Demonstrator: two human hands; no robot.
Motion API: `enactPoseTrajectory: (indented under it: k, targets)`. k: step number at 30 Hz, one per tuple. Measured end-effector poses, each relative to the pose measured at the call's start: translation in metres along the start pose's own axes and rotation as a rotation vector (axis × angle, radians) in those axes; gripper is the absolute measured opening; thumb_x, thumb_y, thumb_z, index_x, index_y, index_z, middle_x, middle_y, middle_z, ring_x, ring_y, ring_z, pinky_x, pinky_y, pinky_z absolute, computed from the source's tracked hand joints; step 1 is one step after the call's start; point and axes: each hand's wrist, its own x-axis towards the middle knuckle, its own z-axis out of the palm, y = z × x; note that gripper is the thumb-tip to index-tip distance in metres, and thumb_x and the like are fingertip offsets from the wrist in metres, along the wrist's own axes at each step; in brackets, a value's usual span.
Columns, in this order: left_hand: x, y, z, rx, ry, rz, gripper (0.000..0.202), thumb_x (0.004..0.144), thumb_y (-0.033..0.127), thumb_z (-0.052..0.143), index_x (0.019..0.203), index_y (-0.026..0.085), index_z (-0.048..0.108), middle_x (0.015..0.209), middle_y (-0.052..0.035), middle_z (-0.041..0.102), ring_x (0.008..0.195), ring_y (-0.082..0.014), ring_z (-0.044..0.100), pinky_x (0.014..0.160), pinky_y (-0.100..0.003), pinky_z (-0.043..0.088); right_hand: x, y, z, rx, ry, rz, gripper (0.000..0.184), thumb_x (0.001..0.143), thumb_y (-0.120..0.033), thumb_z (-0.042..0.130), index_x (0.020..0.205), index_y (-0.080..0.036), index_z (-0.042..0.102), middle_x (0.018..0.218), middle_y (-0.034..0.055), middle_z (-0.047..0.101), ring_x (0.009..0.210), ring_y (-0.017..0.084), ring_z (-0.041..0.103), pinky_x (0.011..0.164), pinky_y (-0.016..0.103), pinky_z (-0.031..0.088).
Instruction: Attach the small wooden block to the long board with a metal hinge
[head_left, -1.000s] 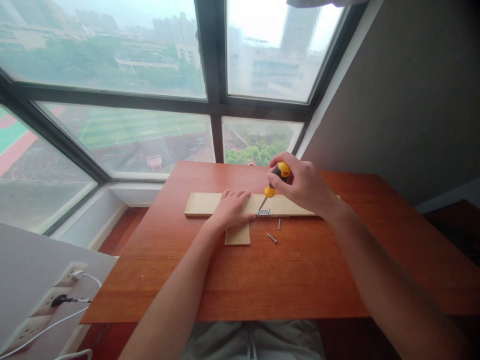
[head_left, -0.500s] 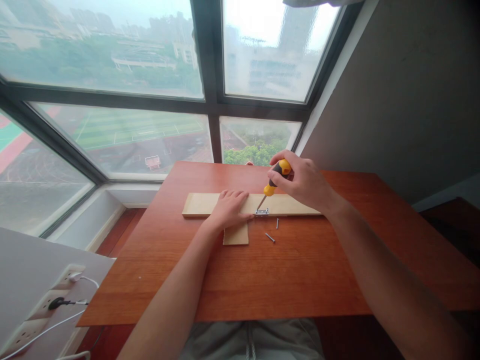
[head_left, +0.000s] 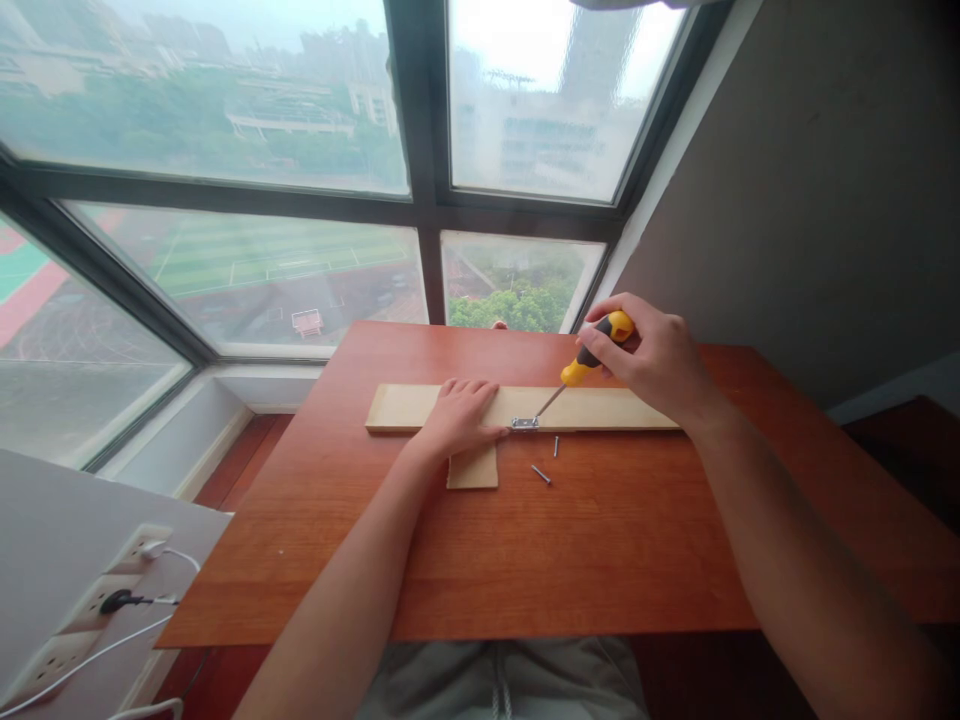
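Gripping a yellow-and-black screwdriver (head_left: 594, 354), the person's right hand (head_left: 660, 358) has its grip wrapped tight around the handle. The shaft slants down and left, and the tip meets a small metal bracket (head_left: 525, 424) at the near edge of a long wooden strip (head_left: 622, 408) on the table (head_left: 600, 560). The left hand (head_left: 461, 415) lies palm down, grip open, across the strip and a short wooden piece (head_left: 472, 470). Two loose screws (head_left: 541, 474) lie near the bracket.

Red-brown table (head_left: 600, 560), wide window (head_left: 225, 100), power strip (head_left: 82, 625), grey wall (head_left: 825, 200)
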Motion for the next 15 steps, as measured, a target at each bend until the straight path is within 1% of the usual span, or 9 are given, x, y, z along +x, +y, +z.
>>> enactPoseTrajectory:
  k: [6,15]
  targets:
    - [-0.0007,0.0011,-0.0020,0.004,-0.010,-0.007,0.069,0.080,0.057,0.068,0.136,0.021,0.051,0.140,-0.0108,0.058,0.128,-0.0310,0.051,0.113,-0.045,0.028,-0.0010,0.0038,-0.0015,0.002,0.007,0.014,0.022,0.088,-0.043,0.063,0.098,-0.024,0.065,0.077,0.0013,0.067,0.060,0.016,0.062,0.058,0.030,0.049]
    - [-0.0001,0.0026,-0.0030,0.005,-0.007,-0.006,0.067,0.081,0.057,0.068,0.135,0.022,0.051,0.139,-0.0105,0.058,0.127,-0.0311,0.051,0.113,-0.046,0.029,-0.0017,0.0011,-0.0001,-0.003,-0.015,0.009,0.022,0.089,-0.042,0.062,0.101,-0.023,0.065,0.077,0.0009,0.066,0.062,0.016,0.062,0.059,0.030,0.049]
